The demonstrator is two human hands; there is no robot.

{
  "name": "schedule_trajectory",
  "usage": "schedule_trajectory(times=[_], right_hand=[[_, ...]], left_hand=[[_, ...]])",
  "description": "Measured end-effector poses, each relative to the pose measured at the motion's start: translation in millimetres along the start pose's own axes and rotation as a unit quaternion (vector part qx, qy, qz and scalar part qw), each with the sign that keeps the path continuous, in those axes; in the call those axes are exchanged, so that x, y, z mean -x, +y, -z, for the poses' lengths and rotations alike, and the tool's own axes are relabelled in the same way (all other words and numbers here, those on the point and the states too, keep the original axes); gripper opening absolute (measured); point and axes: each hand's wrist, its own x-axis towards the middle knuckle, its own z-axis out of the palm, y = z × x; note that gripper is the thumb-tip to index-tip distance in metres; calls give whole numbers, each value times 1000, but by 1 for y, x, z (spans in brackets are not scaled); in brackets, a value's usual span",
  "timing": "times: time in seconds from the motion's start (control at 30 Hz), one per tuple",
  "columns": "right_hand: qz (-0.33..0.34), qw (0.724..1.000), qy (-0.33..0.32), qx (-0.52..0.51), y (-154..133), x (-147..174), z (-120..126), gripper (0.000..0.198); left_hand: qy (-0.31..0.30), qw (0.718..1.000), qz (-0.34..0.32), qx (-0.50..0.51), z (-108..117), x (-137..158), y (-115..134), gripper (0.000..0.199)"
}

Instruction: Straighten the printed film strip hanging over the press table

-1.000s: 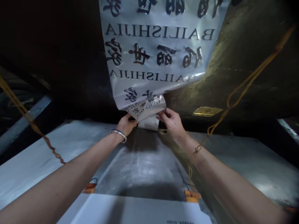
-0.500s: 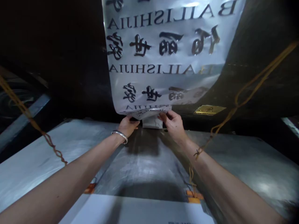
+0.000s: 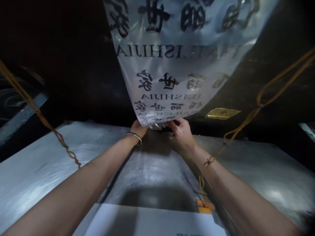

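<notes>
A clear plastic film (image 3: 169, 62) with mirrored black lettering hangs from above and narrows towards its lower edge. At that edge's left corner is my left hand (image 3: 139, 128), closed, its fingertips hidden behind the film; a silver bangle sits on the wrist. On the right, my right hand (image 3: 182, 131) pinches the edge between bent fingers and thumb, with a thin cord tied round that wrist. Between both hands, a pale strip (image 3: 156, 126) shows beneath the film, partly covered.
A grey metal surface (image 3: 243, 173) spreads below, with a white sheet (image 3: 152, 223) at the front. Dark panel (image 3: 81, 72) rises behind, bearing a gold label (image 3: 222, 113). Looped brown cords (image 3: 246, 118) hang at both sides. An orange piece (image 3: 204, 206) lies front right.
The film has come lower and bunched narrower towards my hands. My left hand has moved right, closer to the right hand, and its fingers are now behind the film. Less of the pale strip shows.
</notes>
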Motion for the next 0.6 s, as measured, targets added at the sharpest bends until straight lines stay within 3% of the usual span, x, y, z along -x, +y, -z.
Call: schedule_trajectory(times=[0.13, 0.33, 0.5, 0.6], right_hand=[[-42, 999, -12, 11, 31, -4, -1, 42], [-93, 994, -8, 58, 61, -14, -8, 39], [-130, 985, 3, 116, 70, -20, -7, 30], [-138, 978, 11, 155, 74, -22, -5, 25]], left_hand=[[-1, 999, 37, 11, 2, 0, -15, 29], [-59, 997, 40, 22, -3, -3, -20, 48], [-38, 999, 13, -34, -7, -12, -29, 17], [-9, 996, 7, -86, -7, -18, -34, 17]])
